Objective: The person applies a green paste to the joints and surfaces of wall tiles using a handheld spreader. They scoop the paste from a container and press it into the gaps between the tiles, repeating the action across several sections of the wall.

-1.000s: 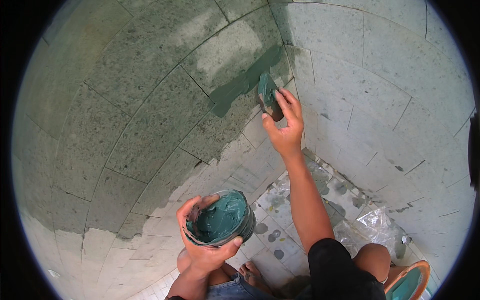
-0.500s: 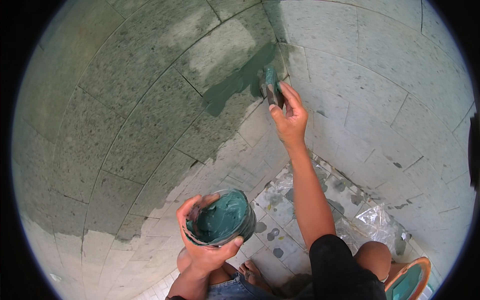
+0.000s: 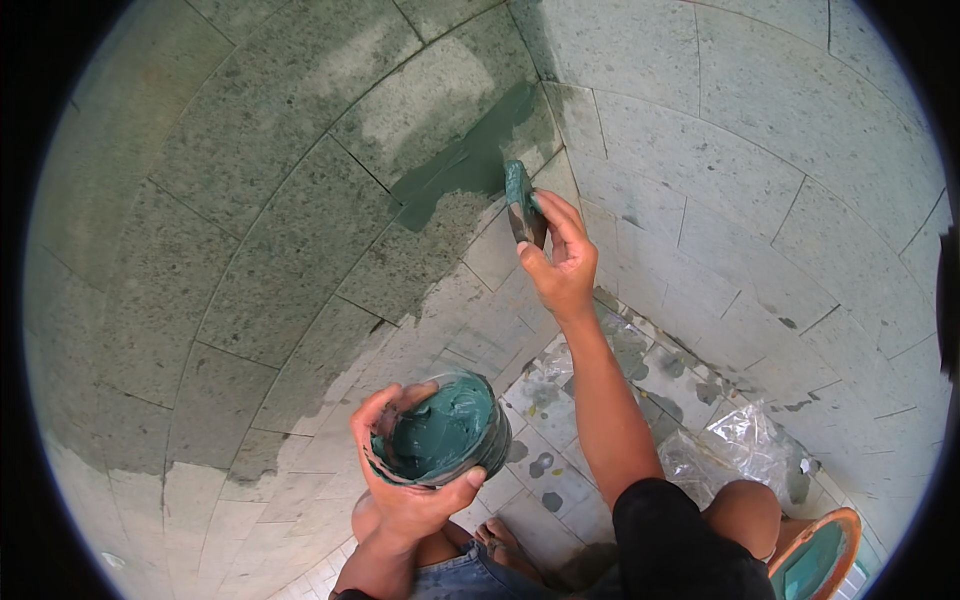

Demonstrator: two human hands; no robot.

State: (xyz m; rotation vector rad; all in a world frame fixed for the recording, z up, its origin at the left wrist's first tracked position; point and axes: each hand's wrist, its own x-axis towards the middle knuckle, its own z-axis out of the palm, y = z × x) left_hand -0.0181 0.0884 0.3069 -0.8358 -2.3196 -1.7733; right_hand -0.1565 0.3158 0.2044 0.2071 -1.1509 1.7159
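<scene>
My left hand (image 3: pixel 400 505) grips a clear round tub (image 3: pixel 497 448) by its side and rim, low in front of me. Thick dark green paste (image 3: pixel 440 430) coats the inside of the tub. In my right hand (image 3: pixel 568 265) a small flat dark spreader (image 3: pixel 526 222) is pinched between thumb and fingers, its upper edge loaded with green paste. The spreader stands near the wall corner, just below a freshly smeared green band (image 3: pixel 465 165) on the left tiled wall (image 3: pixel 270 240). I cannot tell whether it touches the wall.
Another tiled wall (image 3: pixel 760 160) meets the left one at a corner. Crumpled clear plastic (image 3: pixel 745 440) lies on the spotted floor tiles (image 3: pixel 545 460). An orange-rimmed bucket (image 3: pixel 850 530) holding something green stands at lower right, beside my knee (image 3: pixel 745 510).
My right hand and the spreader have come down and slightly left, away from the green band, which now shows more fully near the corner. The left hand with the tub has hardly moved.
</scene>
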